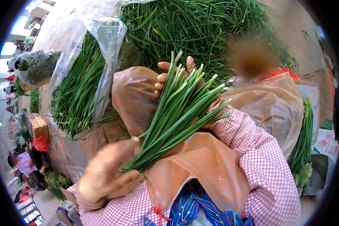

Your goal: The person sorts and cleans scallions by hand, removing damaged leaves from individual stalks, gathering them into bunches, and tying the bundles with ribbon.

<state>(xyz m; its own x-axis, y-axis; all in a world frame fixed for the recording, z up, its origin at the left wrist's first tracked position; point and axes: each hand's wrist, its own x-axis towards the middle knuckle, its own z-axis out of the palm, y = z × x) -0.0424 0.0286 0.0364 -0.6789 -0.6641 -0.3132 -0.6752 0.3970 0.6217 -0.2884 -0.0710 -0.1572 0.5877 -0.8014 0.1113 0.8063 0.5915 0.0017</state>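
Note:
A bunch of long green stalks with pale cut ends [180,101] lies slantwise in front of my chest. My right hand [188,77] is wrapped round it from behind near the pale ends, with fingertips showing on its left side and above. At the leafy lower end, my left hand [109,169] is blurred, with thumb and fingers apart beside the leaves. Orange translucent plastic [199,162] covers my lap, and more of it [135,98] bulges to the left of the stalks.
A large heap of loose green stalks [192,26] lies ahead. Clear plastic bags of stalks [79,83] stand at the left, near a red bundle [41,143]. Another bunch [304,139] is at the right. A person in a purple top [25,162] is at the far left.

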